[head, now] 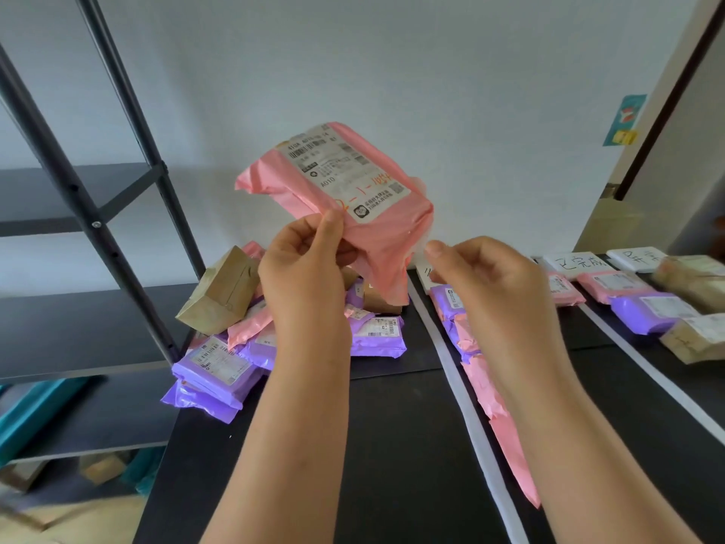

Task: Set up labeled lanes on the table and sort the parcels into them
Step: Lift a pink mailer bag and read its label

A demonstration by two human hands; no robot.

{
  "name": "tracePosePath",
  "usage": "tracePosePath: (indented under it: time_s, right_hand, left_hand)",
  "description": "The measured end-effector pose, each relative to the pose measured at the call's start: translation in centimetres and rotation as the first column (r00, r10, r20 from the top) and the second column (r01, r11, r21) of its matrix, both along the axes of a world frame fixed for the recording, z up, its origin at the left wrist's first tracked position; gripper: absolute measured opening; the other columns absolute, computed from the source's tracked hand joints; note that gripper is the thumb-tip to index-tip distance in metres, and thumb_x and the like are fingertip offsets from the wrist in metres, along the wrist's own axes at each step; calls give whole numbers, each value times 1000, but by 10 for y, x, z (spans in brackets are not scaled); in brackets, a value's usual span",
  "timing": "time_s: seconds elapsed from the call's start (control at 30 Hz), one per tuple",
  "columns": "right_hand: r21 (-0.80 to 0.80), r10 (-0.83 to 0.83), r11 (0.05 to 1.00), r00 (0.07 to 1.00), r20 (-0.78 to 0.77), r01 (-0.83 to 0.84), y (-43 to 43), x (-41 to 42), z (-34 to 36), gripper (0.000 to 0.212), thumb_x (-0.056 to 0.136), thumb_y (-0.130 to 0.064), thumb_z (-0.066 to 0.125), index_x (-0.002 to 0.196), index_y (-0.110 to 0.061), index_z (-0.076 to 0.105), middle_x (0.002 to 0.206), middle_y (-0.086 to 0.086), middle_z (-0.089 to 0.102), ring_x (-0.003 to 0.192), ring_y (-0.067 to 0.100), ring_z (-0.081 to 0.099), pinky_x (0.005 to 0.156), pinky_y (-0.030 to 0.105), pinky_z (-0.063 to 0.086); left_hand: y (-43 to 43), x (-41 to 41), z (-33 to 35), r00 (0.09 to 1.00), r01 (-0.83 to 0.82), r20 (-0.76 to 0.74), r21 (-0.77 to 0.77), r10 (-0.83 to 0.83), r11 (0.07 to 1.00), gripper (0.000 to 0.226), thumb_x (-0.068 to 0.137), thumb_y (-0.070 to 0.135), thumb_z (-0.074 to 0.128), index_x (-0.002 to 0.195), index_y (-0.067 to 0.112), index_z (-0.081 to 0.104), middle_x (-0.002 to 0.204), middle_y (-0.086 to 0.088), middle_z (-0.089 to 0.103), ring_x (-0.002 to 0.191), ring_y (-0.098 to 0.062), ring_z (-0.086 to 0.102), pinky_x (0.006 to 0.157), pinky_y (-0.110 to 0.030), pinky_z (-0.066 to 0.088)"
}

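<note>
Left hand point(306, 268) pinches pink parcel point(353, 206) above table's point(392, 426) far edge — right hand point(482, 280) curled beside it, grip unclear.

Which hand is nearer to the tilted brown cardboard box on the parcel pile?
Left. The left hand, gripping the pink parcel, is just right of the brown cardboard box; the right hand is farther right.

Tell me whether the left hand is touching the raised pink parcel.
Touching. The head view shows the left hand pinching the lower edge of the pink parcel between thumb and fingers, holding it up.
</note>
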State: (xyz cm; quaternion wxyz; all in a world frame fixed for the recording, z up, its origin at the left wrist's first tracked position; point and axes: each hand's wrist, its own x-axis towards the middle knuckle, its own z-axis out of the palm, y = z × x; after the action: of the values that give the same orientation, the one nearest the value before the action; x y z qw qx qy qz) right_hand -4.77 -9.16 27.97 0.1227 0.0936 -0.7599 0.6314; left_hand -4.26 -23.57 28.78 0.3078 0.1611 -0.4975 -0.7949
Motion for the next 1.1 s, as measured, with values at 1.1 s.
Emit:
tracePosePath:
  time_s: [1.1]
  right_hand:
    - [81, 46, 996, 996, -71, -40, -2, 21, -1, 16, 93, -29, 64, 79, -21, 68, 61, -21, 61, 55, -3, 53, 54, 7, 36]
  left_hand:
    - [-16, -6, -6, 949, 305, -53, 401, -311, 864, 10, 94, 3, 61, 85, 2, 64, 60, -2, 66, 49, -8, 64, 50, -18, 52]
